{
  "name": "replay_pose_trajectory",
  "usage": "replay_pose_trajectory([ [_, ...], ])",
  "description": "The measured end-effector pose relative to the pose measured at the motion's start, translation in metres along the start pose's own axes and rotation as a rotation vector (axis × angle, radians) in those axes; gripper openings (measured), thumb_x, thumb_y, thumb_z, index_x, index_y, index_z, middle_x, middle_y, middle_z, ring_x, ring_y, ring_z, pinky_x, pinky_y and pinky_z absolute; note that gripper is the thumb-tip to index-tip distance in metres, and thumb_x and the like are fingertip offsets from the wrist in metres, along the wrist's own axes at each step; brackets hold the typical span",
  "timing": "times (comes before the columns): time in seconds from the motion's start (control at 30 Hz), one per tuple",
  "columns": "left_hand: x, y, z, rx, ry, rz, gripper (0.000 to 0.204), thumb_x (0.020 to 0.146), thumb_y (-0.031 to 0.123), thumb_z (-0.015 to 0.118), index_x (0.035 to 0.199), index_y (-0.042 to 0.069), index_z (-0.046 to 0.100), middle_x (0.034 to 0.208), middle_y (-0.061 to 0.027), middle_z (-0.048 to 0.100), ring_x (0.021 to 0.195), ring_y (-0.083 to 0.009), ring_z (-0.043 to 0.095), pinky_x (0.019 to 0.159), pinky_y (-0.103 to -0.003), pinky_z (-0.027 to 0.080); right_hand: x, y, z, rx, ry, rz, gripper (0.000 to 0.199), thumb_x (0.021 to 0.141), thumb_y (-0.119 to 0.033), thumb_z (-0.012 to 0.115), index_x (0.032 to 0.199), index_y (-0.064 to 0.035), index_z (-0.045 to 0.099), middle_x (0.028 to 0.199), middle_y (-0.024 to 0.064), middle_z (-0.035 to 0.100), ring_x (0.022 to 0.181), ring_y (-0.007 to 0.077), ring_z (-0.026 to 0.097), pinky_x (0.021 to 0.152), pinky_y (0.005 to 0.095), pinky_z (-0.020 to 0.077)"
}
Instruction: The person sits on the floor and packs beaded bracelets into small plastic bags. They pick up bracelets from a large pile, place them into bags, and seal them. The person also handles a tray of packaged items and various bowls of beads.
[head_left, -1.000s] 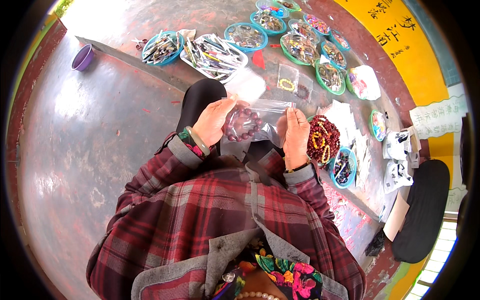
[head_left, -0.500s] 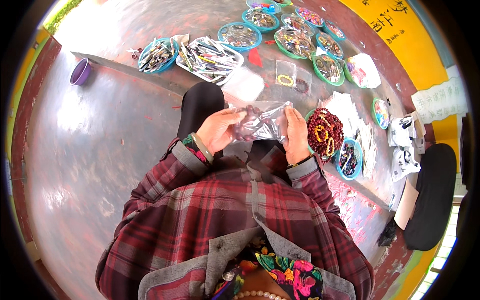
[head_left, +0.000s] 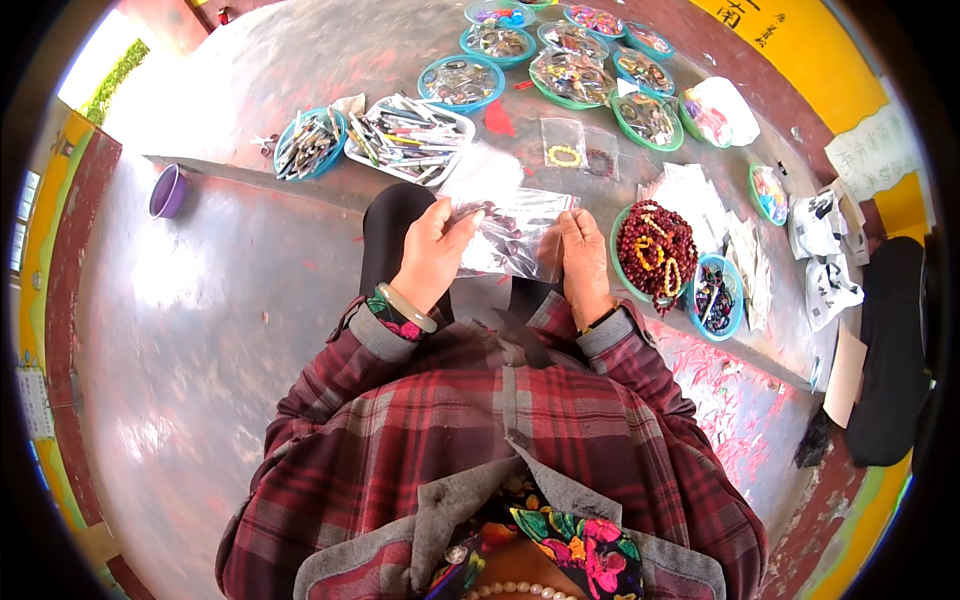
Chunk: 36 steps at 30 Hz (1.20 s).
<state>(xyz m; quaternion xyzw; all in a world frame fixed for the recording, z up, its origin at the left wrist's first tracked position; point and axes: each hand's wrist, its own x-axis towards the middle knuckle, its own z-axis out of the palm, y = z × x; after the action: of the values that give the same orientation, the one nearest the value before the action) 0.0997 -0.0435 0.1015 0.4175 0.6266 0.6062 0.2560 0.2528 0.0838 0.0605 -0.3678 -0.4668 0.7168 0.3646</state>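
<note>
A clear plastic bag is held up over my lap, stretched between my two hands. Dark beads show through its shiny film, though glare blurs their shape. My left hand pinches the bag's left edge with the thumb on top. At its right edge, my right hand grips the film between thumb and fingers. To the right of that hand, a heap of dark red bead bracelets fills a green basket, with a few yellow strands among them.
A blue basket of small dark items adjoins the bead basket. Ahead lie a white tray of pens, another blue basket of pens and several baskets of trinkets. Two bagged bracelets lie beyond my hands. A purple bucket stands left.
The bag has been spread flatter and more upright between my hands, and the beads in it look less bunched. My left hand's grip has shifted on the edge. The view has turned slightly.
</note>
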Motion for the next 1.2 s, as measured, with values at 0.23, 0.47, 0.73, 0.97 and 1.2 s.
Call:
replay_pose_trajectory([
  [0.23,0.003,0.016,-0.001,-0.853,-0.167,-0.573,0.021,0.088,0.01,0.058,0.106,-0.001,0.058,0.097,-0.0045,0.062,0.077,-0.0116,0.06,0.064,-0.026,0.049,0.006,0.011,-0.012,-0.089,0.026,-0.175,0.013,0.094,-0.016,0.049,0.085,-0.0079,0.053,0.059,-0.0055,0.045,0.045,0.0033,0.036,0.04,0.0202,0.0278],
  [0.47,0.022,0.014,-0.014,0.01,-0.183,-0.11,0.017,0.088,0.012,0.055,0.097,-0.001,0.06,0.084,-0.0059,0.064,0.069,-0.0155,0.059,0.061,-0.027,0.045,0.004,0.005,-0.017,-0.131,-0.09,-0.077,0.014,0.095,-0.019,0.047,0.091,-0.0071,0.052,0.063,-0.0021,0.053,0.047,0.0041,0.041,0.04,0.0191,0.0297],
  [0.73,0.038,0.055,-0.02,0.65,-0.506,0.296,0.022,0.079,0.017,0.06,0.093,0.002,0.053,0.078,-0.018,0.061,0.076,-0.0356,0.059,0.066,-0.041,0.045,0.006,-0.025,-0.005,-0.331,-0.433,-0.394,0.055,0.077,-0.015,0.071,0.123,-0.0013,0.045,0.112,0.0118,0.058,0.103,0.0128,0.051,0.088,0.029,0.0403],
  [0.97,0.037,0.062,-0.013,0.4,-0.584,0.039,0.025,0.084,0.017,0.06,0.1,0.001,0.051,0.082,-0.0113,0.062,0.076,-0.0169,0.06,0.067,-0.032,0.046,-0.011,-0.051,0.017,-0.2,-0.703,0.051,0.037,0.077,0.005,0.065,0.114,0.0003,0.059,0.091,0.003,0.065,0.078,0.0107,0.059,0.072,0.0248,0.0486],
  [1.2,0.024,0.03,-0.023,-0.619,-0.346,-0.271,0.034,0.09,0.019,0.055,0.116,-0.002,0.053,0.103,-0.0076,0.061,0.093,-0.0134,0.058,0.083,-0.029,0.045,-0.016,-0.048,0.018,0.085,-0.5,-0.011,0.03,0.08,0.002,0.065,0.11,0.0004,0.06,0.097,0.0034,0.065,0.085,0.0104,0.059,0.076,0.0251,0.0479],
])
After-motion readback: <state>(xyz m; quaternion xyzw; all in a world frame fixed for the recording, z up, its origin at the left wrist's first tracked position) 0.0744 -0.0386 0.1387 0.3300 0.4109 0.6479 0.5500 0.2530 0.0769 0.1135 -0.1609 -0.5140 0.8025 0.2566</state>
